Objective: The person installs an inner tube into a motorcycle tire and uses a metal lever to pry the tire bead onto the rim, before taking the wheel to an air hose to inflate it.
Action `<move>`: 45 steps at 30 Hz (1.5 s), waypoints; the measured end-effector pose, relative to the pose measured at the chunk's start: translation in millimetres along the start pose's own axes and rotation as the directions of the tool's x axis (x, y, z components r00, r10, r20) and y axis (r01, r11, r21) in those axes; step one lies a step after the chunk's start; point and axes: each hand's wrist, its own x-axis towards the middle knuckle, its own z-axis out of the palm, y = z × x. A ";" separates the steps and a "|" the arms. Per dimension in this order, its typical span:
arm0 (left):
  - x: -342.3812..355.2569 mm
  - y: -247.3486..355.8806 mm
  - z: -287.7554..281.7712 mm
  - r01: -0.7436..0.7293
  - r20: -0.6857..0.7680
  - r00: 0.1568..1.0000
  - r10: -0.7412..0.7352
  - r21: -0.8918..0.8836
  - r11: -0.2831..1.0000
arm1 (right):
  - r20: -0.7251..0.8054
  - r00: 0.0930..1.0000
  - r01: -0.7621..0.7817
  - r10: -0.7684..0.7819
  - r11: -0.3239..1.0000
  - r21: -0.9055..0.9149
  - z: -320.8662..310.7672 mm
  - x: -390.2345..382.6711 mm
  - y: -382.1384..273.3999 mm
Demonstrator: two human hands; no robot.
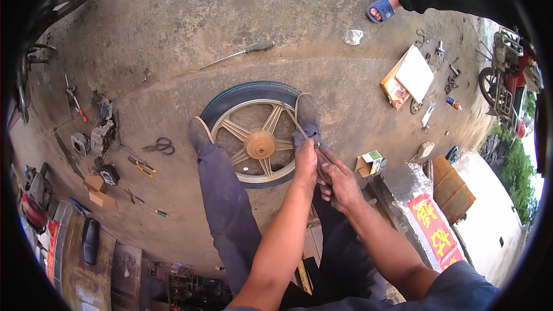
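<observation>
A motorcycle wheel lies flat on the ground, its gold spoked rim inside a black tyre. Its hub is rusty brown. My shoes press against its left and right sides. My left hand is closed around a long metal bar like a tyre lever, whose far tip reaches the rim's upper right edge. Just right of and below it, my right hand has its fingers curled round a dark bar, seemingly the lever's near end. Its grip is partly hidden by the fingers.
A long screwdriver lies beyond the wheel. To the left are scissors, pliers and engine parts. A small open box and a white-topped carton lie right. Another person's sandalled foot stands far right.
</observation>
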 end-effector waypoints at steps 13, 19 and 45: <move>39.1 45.0 21.3 0.123 -0.008 0.992 -0.124 0.183 0.975 | 0.039 0.999 0.026 -0.023 0.996 -0.086 16.8 44.1 -56.8; -8.4 25.8 -50.7 -0.267 -0.032 0.960 0.277 0.184 0.946 | 0.222 0.971 -0.081 0.087 0.996 -0.039 -36.9 21.6 -57.2; -26.1 -228.3 -88.4 -0.507 -0.071 0.862 0.503 -0.139 0.850 | 0.135 0.857 0.308 -0.497 0.284 -0.908 -217.2 -64.8 -43.3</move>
